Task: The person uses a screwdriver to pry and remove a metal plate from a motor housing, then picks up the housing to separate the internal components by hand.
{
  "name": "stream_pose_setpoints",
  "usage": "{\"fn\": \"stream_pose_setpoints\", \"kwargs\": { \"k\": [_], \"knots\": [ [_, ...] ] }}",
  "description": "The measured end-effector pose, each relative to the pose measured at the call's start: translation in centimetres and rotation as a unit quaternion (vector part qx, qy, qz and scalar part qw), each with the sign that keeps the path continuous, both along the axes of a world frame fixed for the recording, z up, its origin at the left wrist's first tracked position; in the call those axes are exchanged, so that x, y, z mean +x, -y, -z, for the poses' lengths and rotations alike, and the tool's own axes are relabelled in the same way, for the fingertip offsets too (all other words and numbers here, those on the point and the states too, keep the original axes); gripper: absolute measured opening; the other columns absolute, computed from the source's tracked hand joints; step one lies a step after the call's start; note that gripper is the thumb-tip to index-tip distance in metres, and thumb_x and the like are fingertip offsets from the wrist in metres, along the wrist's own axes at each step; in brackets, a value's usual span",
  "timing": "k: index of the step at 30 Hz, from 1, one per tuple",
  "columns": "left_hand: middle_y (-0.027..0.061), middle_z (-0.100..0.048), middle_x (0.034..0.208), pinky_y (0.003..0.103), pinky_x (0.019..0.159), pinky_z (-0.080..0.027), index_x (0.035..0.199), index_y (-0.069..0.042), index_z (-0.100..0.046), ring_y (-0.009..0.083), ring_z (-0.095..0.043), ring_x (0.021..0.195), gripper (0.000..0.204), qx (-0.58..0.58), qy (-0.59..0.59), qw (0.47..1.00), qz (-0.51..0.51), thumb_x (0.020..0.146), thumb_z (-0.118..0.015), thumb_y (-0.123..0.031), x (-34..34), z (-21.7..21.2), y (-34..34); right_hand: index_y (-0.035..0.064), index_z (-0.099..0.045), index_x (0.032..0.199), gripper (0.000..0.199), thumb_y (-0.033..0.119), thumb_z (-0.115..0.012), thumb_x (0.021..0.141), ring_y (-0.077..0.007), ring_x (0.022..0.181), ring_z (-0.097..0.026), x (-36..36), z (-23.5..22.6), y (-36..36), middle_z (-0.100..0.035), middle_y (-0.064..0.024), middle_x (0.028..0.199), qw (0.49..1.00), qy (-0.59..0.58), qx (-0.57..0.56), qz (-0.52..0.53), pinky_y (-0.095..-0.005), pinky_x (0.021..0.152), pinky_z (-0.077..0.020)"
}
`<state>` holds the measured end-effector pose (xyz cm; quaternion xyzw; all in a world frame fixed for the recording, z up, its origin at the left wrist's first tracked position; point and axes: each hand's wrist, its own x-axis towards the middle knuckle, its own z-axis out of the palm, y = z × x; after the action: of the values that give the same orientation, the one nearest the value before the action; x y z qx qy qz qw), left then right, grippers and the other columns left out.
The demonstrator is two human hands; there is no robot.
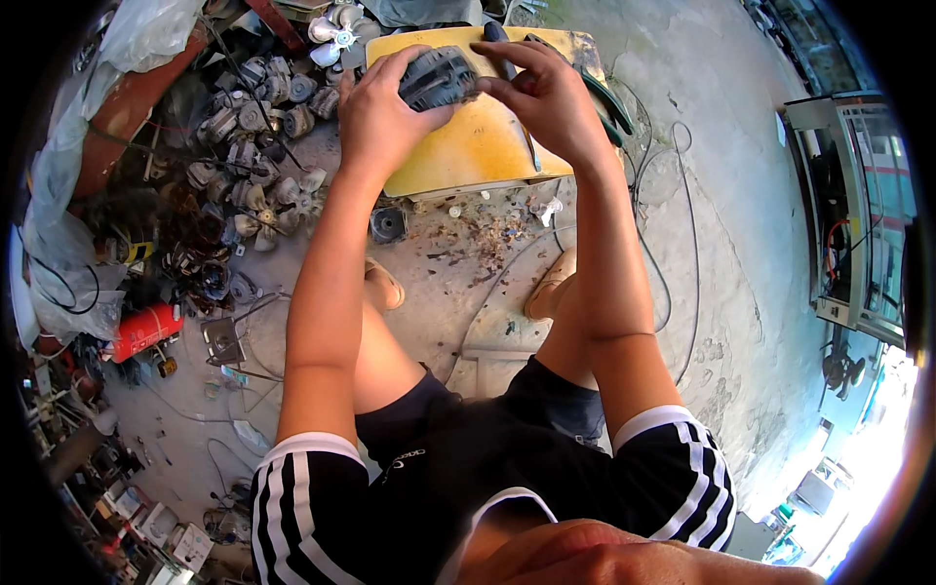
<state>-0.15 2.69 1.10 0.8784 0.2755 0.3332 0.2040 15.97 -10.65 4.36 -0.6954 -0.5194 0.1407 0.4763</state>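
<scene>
My left hand (378, 112) is wrapped round a dark grey, ribbed electric motor part (438, 80), with the thumb along its near side. The part is held over the far left of a low yellow worktop (458, 156). My right hand (546, 97) is just right of it, fingers bent and thumb and fingertips drawn in beside the part's right edge. Whether a small piece is pinched there I cannot make out. Beneath and behind the right hand lie a dark-handled tool with a thin blade (535, 154) and a pair of green-handled pliers (612, 109), both partly hidden.
Several old motors (255, 115) are heaped on the floor to the left, with a white fan blade (332, 36) at the back. A red cylinder (146, 331) lies farther left. Scraps (487, 232) and cables (694, 244) lie on the floor; a glass-sided cabinet (858, 214) stands right.
</scene>
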Motion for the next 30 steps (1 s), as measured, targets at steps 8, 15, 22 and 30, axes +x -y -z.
{"fn": "stream_pose_setpoints", "kwargs": {
  "k": [8,15,22,30],
  "knots": [
    [0.0066,-0.07,0.115,0.045,0.106,-0.043,0.125,-0.016,-0.066,0.0279,-0.066,0.106,0.067,-0.021,-0.002,0.997,0.078,0.063,-0.088,-0.029,-0.4,-1.0,1.0,0.0089,-0.068,0.127,0.04,0.015,-0.077,0.089,-0.007,0.07,-0.044,0.2,-0.2,0.5,-0.05,0.0022,0.094,0.998,-0.003,-0.022,-0.054,-0.0262,0.061,-0.0399],
    [0.0119,-0.071,0.113,0.036,0.089,-0.054,0.127,-0.012,-0.067,0.0245,-0.068,0.098,0.07,-0.301,0.035,0.942,0.148,0.061,-0.09,-0.024,-1.0,-2.4,1.2,0.0058,-0.068,0.126,0.037,0.016,-0.076,0.091,-0.0044,0.07,-0.044,1.5,-0.6,1.3,-0.05,0.0036,0.095,0.993,-0.017,0.006,-0.113,-0.0245,0.059,-0.0386],
    [0.0084,-0.074,0.106,0.028,0.085,-0.055,0.131,-0.009,-0.065,0.0126,-0.069,0.091,0.068,-0.164,0.015,0.973,0.159,0.066,-0.086,-0.014,-0.7,-1.7,1.5,0.0076,-0.069,0.127,0.041,0.02,-0.078,0.09,-0.0016,0.065,-0.041,1.7,-1.4,2.0,-0.053,0.0067,0.083,0.993,-0.037,-0.084,-0.069,-0.0239,0.055,-0.036],
    [0.0095,-0.07,0.116,0.031,0.094,-0.052,0.136,-0.009,-0.06,0.0137,-0.066,0.104,0.074,-0.277,0.007,0.938,0.21,0.068,-0.088,-0.015,-0.3,-2.1,2.2,0.0098,-0.069,0.128,0.04,0.026,-0.076,0.092,-0.0007,0.055,-0.035,2.7,-1.4,3.0,-0.048,0.0108,0.065,0.986,-0.089,-0.12,-0.076,-0.021,0.048,-0.0301]
  ]
}}
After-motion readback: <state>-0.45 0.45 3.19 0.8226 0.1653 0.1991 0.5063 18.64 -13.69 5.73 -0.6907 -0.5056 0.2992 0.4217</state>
